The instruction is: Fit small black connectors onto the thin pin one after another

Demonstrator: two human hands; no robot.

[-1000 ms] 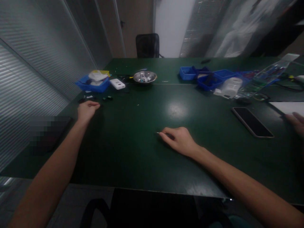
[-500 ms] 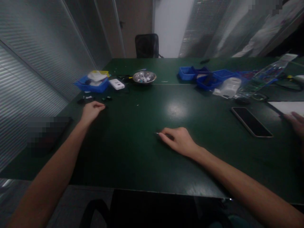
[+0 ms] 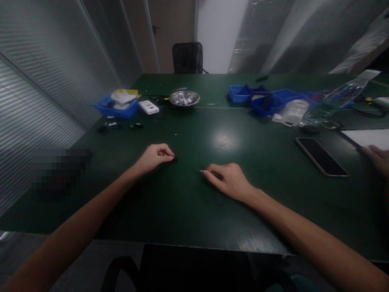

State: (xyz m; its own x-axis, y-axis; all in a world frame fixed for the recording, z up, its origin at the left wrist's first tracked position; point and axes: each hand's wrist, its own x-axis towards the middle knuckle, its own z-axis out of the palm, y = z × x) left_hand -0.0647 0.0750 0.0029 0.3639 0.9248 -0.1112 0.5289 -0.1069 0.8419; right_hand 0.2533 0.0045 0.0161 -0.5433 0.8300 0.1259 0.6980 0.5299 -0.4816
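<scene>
My left hand (image 3: 156,156) is left of the middle of the green table (image 3: 146,202), its fingertips pinched on a small dark piece (image 3: 175,158) with a hint of green. The piece is too small to name. To its right, my right hand (image 3: 227,178) rests low over the tabletop, thumb and forefinger closed on a thin, pale-tipped thing (image 3: 199,170) that points left. Most of that thing is hidden in the fingers. A gap separates the two hands. Several similar small dark pieces (image 3: 136,126) lie farther back on the left.
Farther back are a filled blue bin (image 3: 130,112), a white device (image 3: 148,107) and a metal bowl (image 3: 184,104). At right lie blue trays (image 3: 240,94), a clear bottle (image 3: 337,97) and a phone (image 3: 321,157). Another person's hand (image 3: 377,157) rests near white paper (image 3: 370,137) at the right edge.
My left hand has come from the small pieces at the left toward the middle and nearer to me, with a dark piece in its fingertips. My right hand has stayed in place.
</scene>
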